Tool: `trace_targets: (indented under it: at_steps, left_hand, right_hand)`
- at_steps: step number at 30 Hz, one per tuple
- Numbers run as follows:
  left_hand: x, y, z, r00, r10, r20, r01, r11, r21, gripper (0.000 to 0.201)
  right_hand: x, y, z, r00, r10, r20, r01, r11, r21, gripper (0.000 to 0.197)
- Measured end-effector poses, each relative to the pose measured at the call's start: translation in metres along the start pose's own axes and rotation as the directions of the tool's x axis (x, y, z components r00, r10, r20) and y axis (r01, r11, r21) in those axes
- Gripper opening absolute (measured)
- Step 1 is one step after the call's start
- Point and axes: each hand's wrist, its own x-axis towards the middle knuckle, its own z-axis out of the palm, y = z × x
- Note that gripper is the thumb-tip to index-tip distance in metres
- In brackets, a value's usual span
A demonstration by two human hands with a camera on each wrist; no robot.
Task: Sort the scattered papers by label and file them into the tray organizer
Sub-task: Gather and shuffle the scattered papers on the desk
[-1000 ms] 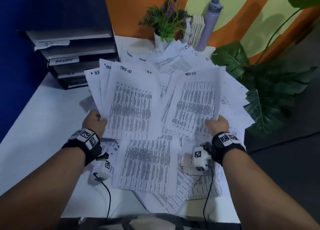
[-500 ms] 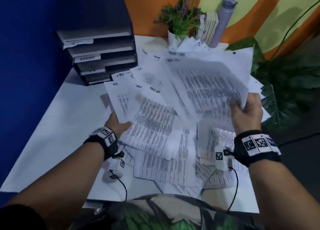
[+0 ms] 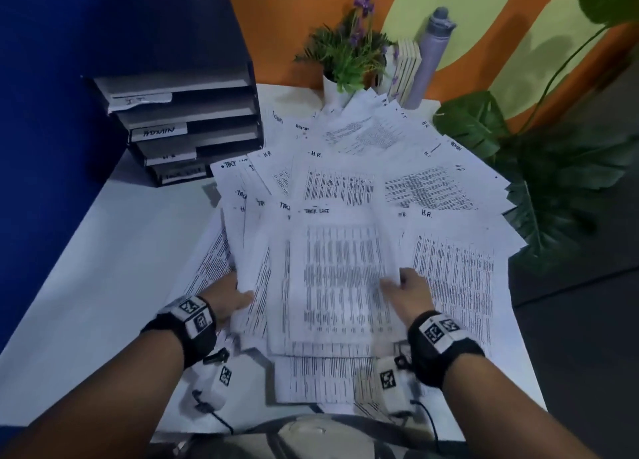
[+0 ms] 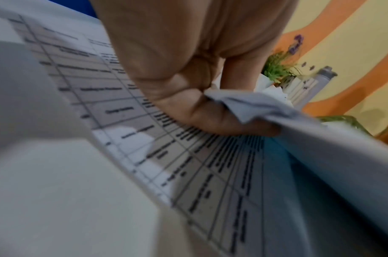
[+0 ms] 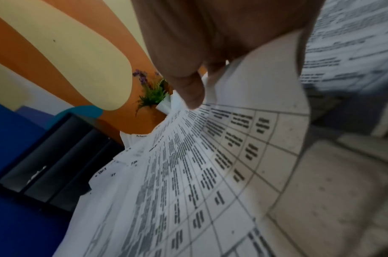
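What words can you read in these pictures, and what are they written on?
"I T": top label of the tray organizer.
"ADMIN": second tray label; also a far sheet.
"Admin": sheet beside the trays.
"H.R.": several sheets.
Lower tray labels, the held sheet's heading and printed tables: too blurred.

The papers (image 3: 340, 272) are white sheets printed with black gridded tables and dense black text, with black handwritten labels at their top edges. The tray organizer (image 3: 186, 119) is dark grey to black and carries white label strips with dark lettering; the table (image 3: 103, 268) is white, the panel (image 3: 52, 78) to the left is deep blue, and the wall (image 3: 484, 16) shows curved bands of orange and pale yellow-green. The potted plant (image 3: 349, 54) has green foliage, purple flowers and a white pot, the bottle (image 3: 432, 54) is grey-lavender, the large leaves (image 3: 553, 189) are dark green, and both wristbands (image 3: 446, 341) are black with white blocks bearing black square-pattern markers.
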Motion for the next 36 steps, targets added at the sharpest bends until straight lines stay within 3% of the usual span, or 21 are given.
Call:
trace_targets:
  at_steps: [2, 5, 8, 9, 12, 14, 16, 18, 20, 23, 26, 28, 30, 32, 34, 36]
  left_hand:
    - [0.001, -0.001, 0.005, 1.000, -0.020, -0.010, 0.019, 0.994, -0.112, 0.052]
    - [-0.001, 0.003, 0.015, 0.996, -0.007, -0.084, -0.017, 0.961, -0.275, 0.070]
    - [0.002, 0.005, 0.019, 0.986, 0.069, -0.150, -0.086, 0.990, -0.108, 0.082]
    - [0.002, 0.007, 0.017, 0.978, 0.074, -0.193, -0.085, 0.995, -0.049, 0.075]
    - [-0.004, 0.018, 0.005, 0.925, 0.119, -0.361, -0.130, 0.992, -0.007, 0.053]
    - [-0.013, 0.022, -0.007, 0.873, 0.157, -0.461, -0.181, 0.984, -0.007, 0.049]
    - [-0.023, 0.023, -0.021, 0.816, 0.173, -0.551, -0.210, 0.978, -0.005, 0.042]
    - [-0.035, 0.024, -0.034, 0.771, 0.189, -0.608, -0.238, 0.971, 0.000, 0.037]
    - [-0.045, 0.023, -0.046, 0.737, 0.204, -0.644, -0.267, 0.964, -0.001, 0.032]
    - [-0.053, 0.015, -0.063, 0.716, 0.169, -0.677, -0.311, 0.946, -0.093, 0.025]
    - [-0.057, 0.003, -0.079, 0.694, 0.117, -0.711, -0.344, 0.921, -0.185, 0.017]
    - [-0.057, -0.002, -0.090, 0.680, 0.082, -0.729, -0.338, 0.917, -0.212, 0.018]
    - [-0.058, -0.004, -0.095, 0.653, 0.032, -0.757, -0.328, 0.913, -0.244, 0.023]
    - [-0.061, 0.001, -0.091, 0.616, -0.002, -0.788, -0.365, 0.885, -0.288, 0.027]
    - [-0.064, 0.011, -0.081, 0.599, 0.010, -0.801, -0.405, 0.866, -0.292, 0.032]
    - [-0.061, 0.017, -0.065, 0.638, 0.027, -0.770, -0.416, 0.853, -0.314, 0.041]
  right_hand:
    - [0.006, 0.003, 0.009, 1.000, 0.013, 0.000, -0.013, 1.000, -0.019, 0.029]
    - [0.002, -0.008, 0.021, 0.989, 0.032, 0.141, -0.027, 0.999, -0.039, 0.055]
    - [-0.008, -0.025, 0.029, 0.952, -0.061, 0.299, 0.070, 0.997, -0.020, 0.061]
    - [-0.007, -0.028, 0.028, 0.951, -0.092, 0.294, 0.102, 0.995, -0.017, 0.056]
    - [0.009, -0.026, 0.005, 0.990, -0.131, 0.057, 0.131, 0.991, 0.012, 0.042]
    - [0.026, -0.014, -0.023, 0.981, -0.101, -0.168, 0.077, 0.987, -0.144, 0.036]
    - [0.037, 0.010, -0.051, 0.935, -0.004, -0.354, -0.139, 0.915, -0.378, 0.044]
    - [0.043, 0.035, -0.069, 0.906, 0.138, -0.401, -0.314, 0.853, -0.417, 0.059]
    - [0.049, 0.054, -0.073, 0.945, 0.163, -0.285, -0.282, 0.845, -0.454, 0.071]
    - [0.045, 0.059, -0.062, 0.993, 0.099, -0.068, -0.121, 0.794, -0.596, 0.075]
    - [0.038, 0.051, -0.045, 0.994, -0.035, 0.105, 0.096, 0.749, -0.655, 0.069]
    - [0.036, 0.043, -0.040, 0.982, -0.164, 0.092, 0.185, 0.759, -0.624, 0.061]
    - [0.039, 0.037, -0.045, 0.982, -0.162, -0.099, 0.065, 0.776, -0.627, 0.056]
    - [0.042, 0.036, -0.058, 0.968, -0.033, -0.249, -0.119, 0.813, -0.571, 0.068]
    - [0.046, 0.036, -0.071, 0.968, 0.092, -0.234, -0.204, 0.834, -0.513, 0.082]
    - [0.049, 0.035, -0.073, 0.971, 0.151, -0.186, -0.228, 0.823, -0.521, 0.086]
